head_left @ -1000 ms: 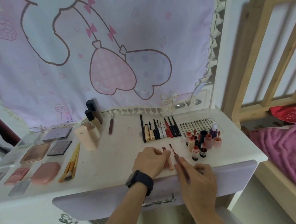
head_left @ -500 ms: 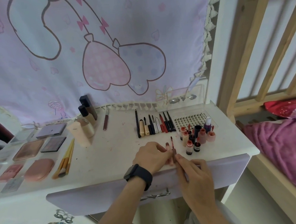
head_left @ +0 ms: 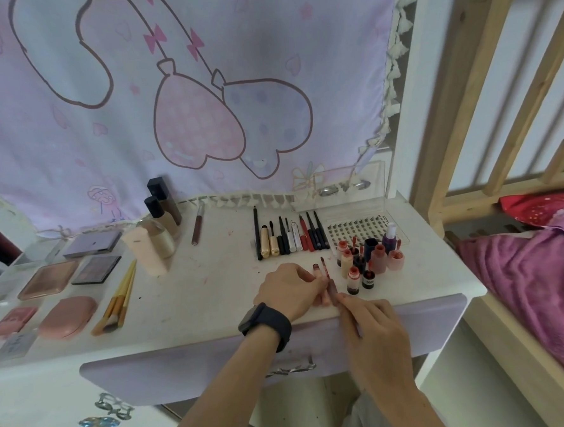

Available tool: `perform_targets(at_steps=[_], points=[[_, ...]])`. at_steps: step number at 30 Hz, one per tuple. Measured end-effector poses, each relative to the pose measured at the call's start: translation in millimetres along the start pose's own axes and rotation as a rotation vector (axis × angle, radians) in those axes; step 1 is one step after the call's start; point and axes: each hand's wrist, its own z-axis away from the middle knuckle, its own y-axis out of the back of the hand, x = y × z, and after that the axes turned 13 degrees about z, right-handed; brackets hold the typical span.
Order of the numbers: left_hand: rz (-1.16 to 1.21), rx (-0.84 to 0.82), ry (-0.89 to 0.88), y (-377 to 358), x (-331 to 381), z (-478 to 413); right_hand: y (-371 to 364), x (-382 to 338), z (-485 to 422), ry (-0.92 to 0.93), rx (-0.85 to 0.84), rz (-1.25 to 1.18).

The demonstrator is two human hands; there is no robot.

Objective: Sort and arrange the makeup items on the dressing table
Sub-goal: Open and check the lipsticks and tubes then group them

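White tabletop (head_left: 186,285) stands under a pink-violet cloth (head_left: 200,86), with a wooden bed frame (head_left: 514,100) at the right. Compared with one second ago, I see the wand (head_left: 332,286) has come closer beside the lip gloss tube (head_left: 325,297), near the front edge in the middle. My left hand (head_left: 288,290) curls round the tube; my right hand (head_left: 377,336) pinches the wand's cap.
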Motion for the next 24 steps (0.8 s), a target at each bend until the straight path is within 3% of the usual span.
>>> perform_targets(at_steps=[24], points=[[0.014,-0.052,-0.012,-2.2,9.7,3.7,-0.1,1.5,-0.1,-0.043,-0.003,-0.04]])
